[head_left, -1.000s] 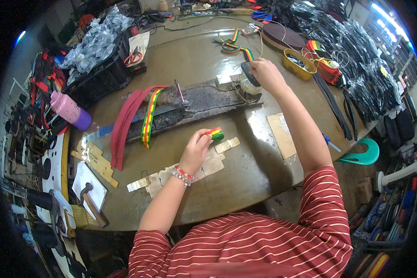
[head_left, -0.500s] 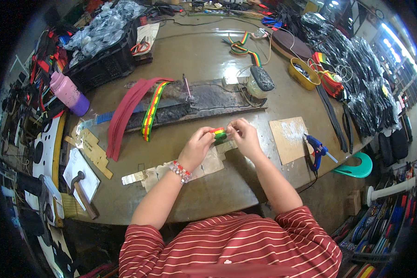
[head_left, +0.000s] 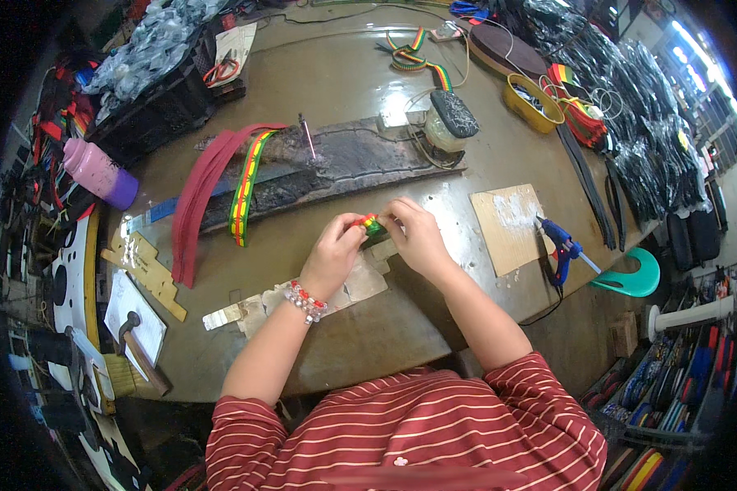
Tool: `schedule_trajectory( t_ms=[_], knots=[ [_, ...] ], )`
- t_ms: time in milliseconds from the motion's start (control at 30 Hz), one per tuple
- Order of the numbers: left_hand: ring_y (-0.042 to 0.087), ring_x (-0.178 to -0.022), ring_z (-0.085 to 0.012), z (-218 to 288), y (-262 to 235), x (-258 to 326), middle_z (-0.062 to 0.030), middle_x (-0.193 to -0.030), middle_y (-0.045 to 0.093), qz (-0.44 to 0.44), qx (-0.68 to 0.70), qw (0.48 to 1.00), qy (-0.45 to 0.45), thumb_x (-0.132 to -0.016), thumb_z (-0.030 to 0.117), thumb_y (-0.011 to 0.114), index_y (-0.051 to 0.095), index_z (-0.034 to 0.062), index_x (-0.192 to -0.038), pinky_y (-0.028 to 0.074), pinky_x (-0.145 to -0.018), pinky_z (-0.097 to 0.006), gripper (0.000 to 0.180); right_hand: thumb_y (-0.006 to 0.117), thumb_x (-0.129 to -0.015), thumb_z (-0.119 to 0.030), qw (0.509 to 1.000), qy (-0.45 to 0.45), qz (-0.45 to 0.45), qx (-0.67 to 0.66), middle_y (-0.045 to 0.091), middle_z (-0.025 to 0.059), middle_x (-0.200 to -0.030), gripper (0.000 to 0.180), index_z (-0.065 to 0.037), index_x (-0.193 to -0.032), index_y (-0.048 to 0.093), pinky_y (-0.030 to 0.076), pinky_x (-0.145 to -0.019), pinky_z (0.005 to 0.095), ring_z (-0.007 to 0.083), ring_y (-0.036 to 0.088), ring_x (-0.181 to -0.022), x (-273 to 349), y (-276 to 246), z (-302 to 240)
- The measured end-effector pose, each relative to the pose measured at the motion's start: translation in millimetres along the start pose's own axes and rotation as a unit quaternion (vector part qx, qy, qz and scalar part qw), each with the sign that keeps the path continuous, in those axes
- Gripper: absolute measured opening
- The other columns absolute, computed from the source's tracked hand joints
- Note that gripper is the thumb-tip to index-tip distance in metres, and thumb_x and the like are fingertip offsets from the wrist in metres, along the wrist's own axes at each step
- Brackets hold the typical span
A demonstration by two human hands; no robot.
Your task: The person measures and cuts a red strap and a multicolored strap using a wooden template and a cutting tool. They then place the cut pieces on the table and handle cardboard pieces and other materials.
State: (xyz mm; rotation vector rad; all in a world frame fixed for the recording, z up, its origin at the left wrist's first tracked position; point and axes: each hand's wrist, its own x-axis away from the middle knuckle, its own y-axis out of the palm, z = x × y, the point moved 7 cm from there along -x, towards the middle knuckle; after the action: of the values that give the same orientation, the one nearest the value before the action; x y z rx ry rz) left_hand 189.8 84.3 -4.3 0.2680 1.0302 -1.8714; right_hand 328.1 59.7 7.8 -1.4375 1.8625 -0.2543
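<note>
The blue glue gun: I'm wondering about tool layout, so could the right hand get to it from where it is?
Probably yes. The blue glue gun lies on the table edge to the right hand's own side, with only flat cardboard between; the hand is busy, though, pinching the striped piece.

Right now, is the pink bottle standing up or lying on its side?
Lying on its side. The pink bottle stretches lengthwise along the table's left edge, its purple end pointing toward the table's middle rather than upward.
</note>
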Motion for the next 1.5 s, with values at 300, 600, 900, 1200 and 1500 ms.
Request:
schedule_trajectory(
  t_ms=[300,600,900,1200,1500],
  knots=[
    [0.059,-0.090,-0.0262,3,-3,-2,-0.0127,-0.101,0.058,-0.008,0.015,1.000,-0.006,-0.079,-0.003,0.061,0.058,0.0010,-0.097,0.050,-0.077,-0.033,0.018,0.058,-0.080,-0.003,0.999,0.047,-0.014,0.000,0.055,0.0119,-0.085,0.006,0.000,-0.085,0.056,0.052,-0.065,0.0332,0.0245,0.060,-0.078,-6,-35,-5],
    [0.059,-0.092,-0.0246,0,0,0,-0.0126,-0.103,0.057,-0.018,0.029,0.999,0.001,-0.080,-0.004,0.060,0.060,0.0015,-0.100,0.049,-0.079,-0.031,0.021,0.055,-0.080,-0.005,0.970,-0.100,-0.132,0.181,0.052,0.0138,-0.086,0.008,0.000,-0.086,0.052,0.048,-0.067,0.0392,0.0315,0.057,-0.079,-10,2,-25],
    [0.058,-0.090,-0.0263,-3,1,2,-0.0123,-0.101,0.056,-0.012,0.018,1.000,0.001,-0.079,-0.004,0.059,0.061,0.0046,-0.101,0.049,-0.078,-0.033,0.023,0.060,-0.076,0.000,0.993,-0.096,0.058,0.039,0.056,0.0143,-0.083,0.007,0.000,-0.080,0.054,0.046,-0.071,0.0375,0.0324,0.055,-0.080,-4,-22,-25],
    [0.059,-0.090,-0.0259,-1,-2,0,-0.0120,-0.101,0.057,-0.002,0.022,1.000,-0.006,-0.081,-0.002,0.059,0.061,0.0028,-0.099,0.050,-0.078,-0.033,0.020,0.064,-0.077,-0.002,0.998,0.003,-0.018,-0.053,0.060,0.0113,-0.091,0.015,-0.001,-0.092,0.060,0.050,-0.068,0.0330,0.0244,0.060,-0.081,9,7,15],
    [0.058,-0.101,-0.0270,-5,-10,7,-0.0136,-0.113,0.056,0.004,0.075,0.996,-0.037,-0.080,-0.003,0.060,0.059,0.0040,-0.106,0.048,-0.086,-0.032,0.027,0.067,-0.077,-0.004,0.976,0.162,-0.111,-0.095,0.063,0.0158,-0.106,0.037,-0.003,-0.113,0.060,0.052,-0.082,0.0329,0.0229,0.063,-0.096,14,5,20]
  ],
)
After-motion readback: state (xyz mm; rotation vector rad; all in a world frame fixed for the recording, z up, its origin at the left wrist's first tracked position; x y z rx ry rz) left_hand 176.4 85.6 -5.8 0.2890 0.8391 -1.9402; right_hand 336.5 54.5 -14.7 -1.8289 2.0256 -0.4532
